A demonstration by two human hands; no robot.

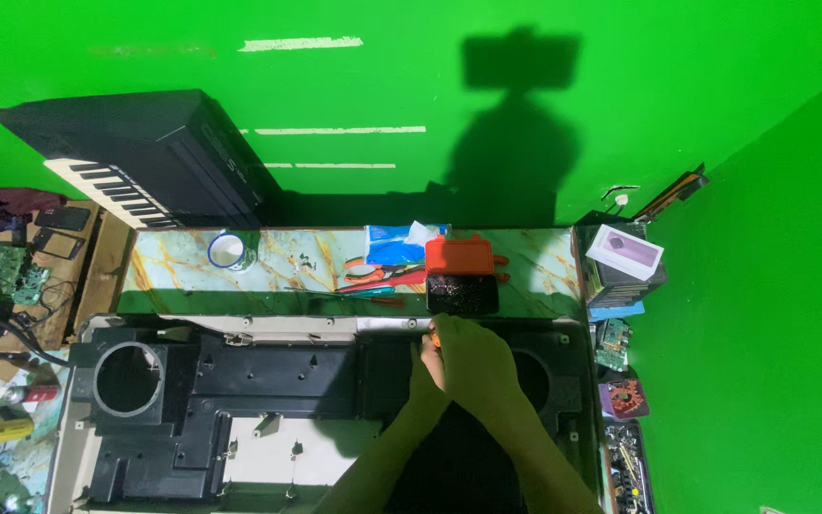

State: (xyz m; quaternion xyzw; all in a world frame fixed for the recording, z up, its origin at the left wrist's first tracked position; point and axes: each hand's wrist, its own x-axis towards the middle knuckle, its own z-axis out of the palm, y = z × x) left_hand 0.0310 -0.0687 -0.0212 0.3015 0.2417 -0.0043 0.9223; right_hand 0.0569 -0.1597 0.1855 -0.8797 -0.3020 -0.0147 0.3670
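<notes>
An opened keyboard casing point(268, 376) lies in front of me, a beige shell with black inner panels and a round speaker hole point(128, 379) at its left. Both hands meet at the casing's far edge. My right hand point(468, 360) lies on top, closed around a small orange-handled tool point(435, 339) whose tip touches the beige rim. My left hand point(420, 369) is pressed against the black panel just beneath it and is mostly hidden, so its fingers cannot be made out.
Behind the casing, a marble-patterned table point(183, 271) holds a blue-rimmed cup point(228, 250), a tissue pack point(397, 245), orange-handled pliers point(368, 276), an orange box point(460, 255) and a black tray of small parts point(462, 293). A black piano keyboard point(145, 157) leans at back left. Circuit boards point(11, 271) lie left; boxes point(626, 251) and tools point(628, 466) right.
</notes>
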